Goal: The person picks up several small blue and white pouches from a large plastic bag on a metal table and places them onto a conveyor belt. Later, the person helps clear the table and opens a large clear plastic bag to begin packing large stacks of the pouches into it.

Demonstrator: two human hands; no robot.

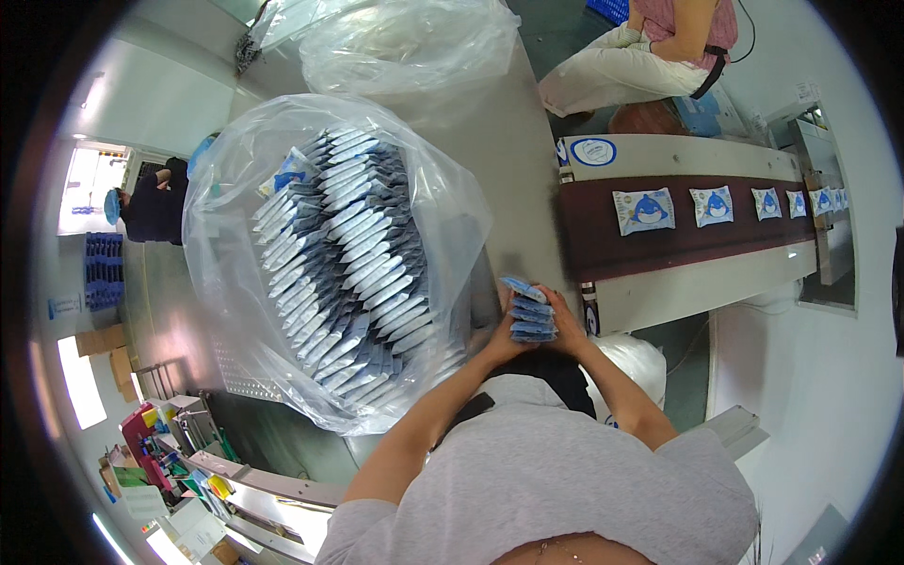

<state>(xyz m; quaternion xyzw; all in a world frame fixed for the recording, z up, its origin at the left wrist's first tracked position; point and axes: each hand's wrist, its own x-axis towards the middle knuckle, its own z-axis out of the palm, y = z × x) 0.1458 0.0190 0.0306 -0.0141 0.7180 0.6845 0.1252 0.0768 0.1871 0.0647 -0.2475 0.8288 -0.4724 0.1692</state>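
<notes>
Left hand [506, 343] and right hand [567, 323] press in from both sides of a small stack of packs [533, 318]; the fingers of each are bent round it, so both hands have hold of it, though I cannot see every fingertip; the packs are blue and lie one behind another, just above the person's lap, near the edge of the grey surface [513, 179].

To the left of the hands sits a big clear bag [459, 221], open wide; inside it are lots of packs in long rows [372, 240], leaning on each other, with one pack lying flatter [290, 169] at the upper left.

To the right, a dark red belt [612, 256] carries white packs [645, 210] with a blue animal on them; they lie in a line with gaps between.

More clear plastic [405, 47] is heaped at the far end; a person in light trousers [617, 77] sits near the belt; another person in dark clothes [155, 209] is off to the left.
</notes>
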